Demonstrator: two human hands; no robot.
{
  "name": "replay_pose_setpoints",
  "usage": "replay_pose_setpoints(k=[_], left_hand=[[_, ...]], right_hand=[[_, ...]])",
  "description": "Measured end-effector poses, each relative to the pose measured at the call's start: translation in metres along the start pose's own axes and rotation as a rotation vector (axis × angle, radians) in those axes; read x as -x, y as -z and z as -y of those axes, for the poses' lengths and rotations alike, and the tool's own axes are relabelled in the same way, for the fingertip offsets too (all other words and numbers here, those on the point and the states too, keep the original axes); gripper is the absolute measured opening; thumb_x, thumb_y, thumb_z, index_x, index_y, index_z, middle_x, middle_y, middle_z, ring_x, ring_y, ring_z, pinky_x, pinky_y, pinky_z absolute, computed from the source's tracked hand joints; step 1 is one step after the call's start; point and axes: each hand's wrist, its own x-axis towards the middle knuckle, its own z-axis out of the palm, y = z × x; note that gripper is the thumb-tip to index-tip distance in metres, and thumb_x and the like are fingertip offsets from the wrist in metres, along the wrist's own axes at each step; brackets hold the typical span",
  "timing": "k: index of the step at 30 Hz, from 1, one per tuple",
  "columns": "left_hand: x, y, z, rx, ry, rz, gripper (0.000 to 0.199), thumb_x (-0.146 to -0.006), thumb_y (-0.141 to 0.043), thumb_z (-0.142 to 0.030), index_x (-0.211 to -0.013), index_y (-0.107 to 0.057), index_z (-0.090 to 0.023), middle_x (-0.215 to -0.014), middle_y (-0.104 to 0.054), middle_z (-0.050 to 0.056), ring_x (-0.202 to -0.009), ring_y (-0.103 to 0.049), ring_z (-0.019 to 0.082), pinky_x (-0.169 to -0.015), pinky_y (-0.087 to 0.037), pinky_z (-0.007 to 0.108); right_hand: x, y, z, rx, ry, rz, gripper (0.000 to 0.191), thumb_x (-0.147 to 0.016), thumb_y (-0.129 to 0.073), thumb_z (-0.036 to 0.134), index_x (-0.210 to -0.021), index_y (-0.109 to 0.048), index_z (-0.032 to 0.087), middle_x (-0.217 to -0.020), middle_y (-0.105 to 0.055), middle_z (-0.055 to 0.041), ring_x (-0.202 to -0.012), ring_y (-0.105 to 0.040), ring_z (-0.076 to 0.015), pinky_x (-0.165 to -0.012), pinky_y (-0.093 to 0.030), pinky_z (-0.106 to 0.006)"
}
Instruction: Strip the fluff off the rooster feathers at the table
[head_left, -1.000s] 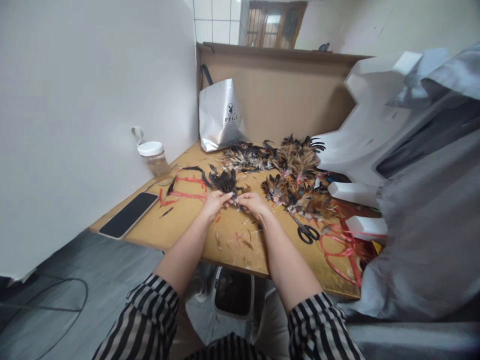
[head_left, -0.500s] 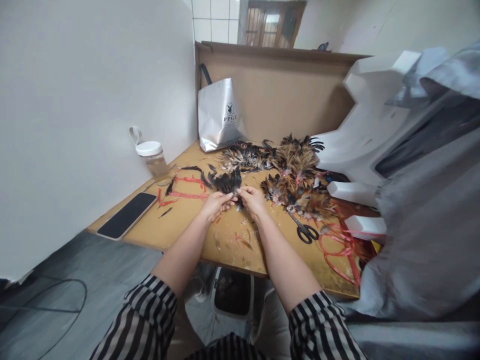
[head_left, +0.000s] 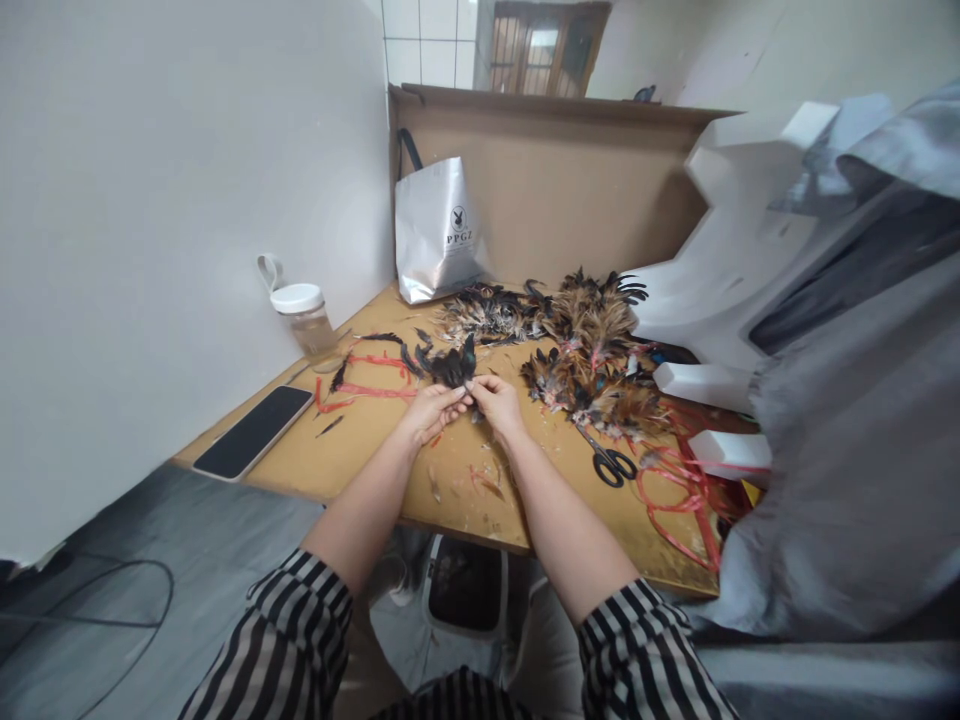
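Over the middle of the wooden table (head_left: 360,450), my left hand (head_left: 435,412) pinches the base of a bunch of dark feathers (head_left: 450,365), which fans out away from me. My right hand (head_left: 496,403) is closed at the same base, its thumb and forefinger touching the bunch beside the left fingertips. Bundles of brown and black feathers (head_left: 589,310) lie behind and to the right, with a nearer row (head_left: 611,400) beside black-handled scissors (head_left: 615,466). Red strips (head_left: 367,391) are spread left of my hands.
A phone (head_left: 253,432) and a lidded jar (head_left: 311,325) are at the left. Behind stands a silver bag (head_left: 436,235) against a cardboard panel (head_left: 570,190). Red string (head_left: 701,510), white foam (head_left: 724,385) and grey cloth (head_left: 847,470) lie right. A bin (head_left: 465,585) is below the edge.
My right hand has shifted slightly left, closer to my left fingertips. The dark bunch has moved a little, and its right-hand feathers lean differently.
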Motion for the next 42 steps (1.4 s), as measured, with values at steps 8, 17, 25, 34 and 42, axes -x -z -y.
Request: replay_pose_setpoints(k=[8, 17, 25, 34, 42], left_hand=[[-0.0014, -0.0019, -0.0008, -0.031, -0.089, -0.127, 0.018, -0.061, -0.068, -0.024, -0.065, -0.061, -0.008, -0.058, -0.061, 0.004, -0.043, -0.049, 0.003, -0.040, -0.035, 0.013], [-0.0052, 0.0001, 0.0006, 0.054, -0.081, -0.164, 0.017, -0.063, -0.066, -0.021, -0.073, -0.062, -0.007, -0.070, -0.065, 0.008, -0.051, -0.055, 0.005, -0.044, -0.040, 0.013], [-0.0027, -0.0018, 0.0015, 0.003, -0.062, -0.072, 0.022, -0.065, -0.066, -0.023, -0.079, -0.064, -0.007, -0.072, -0.066, 0.010, -0.053, -0.057, 0.007, -0.044, -0.040, 0.013], [-0.0026, -0.0009, 0.0029, -0.018, -0.030, -0.035, 0.020, -0.064, -0.066, -0.025, -0.072, -0.064, -0.007, -0.067, -0.065, 0.009, -0.049, -0.054, 0.005, -0.043, -0.039, 0.013], [-0.0006, -0.0036, 0.0004, -0.078, -0.063, -0.078, 0.021, -0.061, -0.068, -0.027, -0.066, -0.061, -0.007, -0.053, -0.060, 0.005, -0.043, -0.049, 0.005, -0.041, -0.037, 0.014]], right_hand=[[-0.0023, 0.0023, 0.0019, -0.087, -0.049, 0.033, 0.027, -0.057, -0.064, 0.041, -0.065, -0.060, 0.015, -0.050, -0.052, 0.0033, -0.038, -0.035, -0.0048, -0.037, -0.024, -0.019], [-0.0004, 0.0019, 0.0024, -0.096, -0.114, 0.014, 0.035, -0.057, -0.064, 0.044, -0.077, -0.065, 0.015, -0.049, -0.054, 0.0015, -0.042, -0.041, -0.0067, -0.039, -0.029, -0.019], [0.0020, -0.0011, 0.0022, -0.078, -0.112, 0.020, 0.035, -0.056, -0.065, 0.044, -0.073, -0.065, 0.014, -0.055, -0.058, -0.0005, -0.046, -0.045, -0.0084, -0.040, -0.029, -0.019], [0.0036, -0.0010, 0.0006, 0.077, -0.004, 0.017, 0.032, -0.061, -0.059, 0.045, -0.069, -0.065, 0.014, -0.056, -0.058, -0.0009, -0.050, -0.047, -0.0100, -0.045, -0.034, -0.020], [0.0023, 0.0002, 0.0012, 0.074, 0.020, 0.040, 0.026, -0.060, -0.060, 0.041, -0.065, -0.062, 0.015, -0.049, -0.052, 0.0030, -0.045, -0.041, -0.0081, -0.045, -0.032, -0.021]])
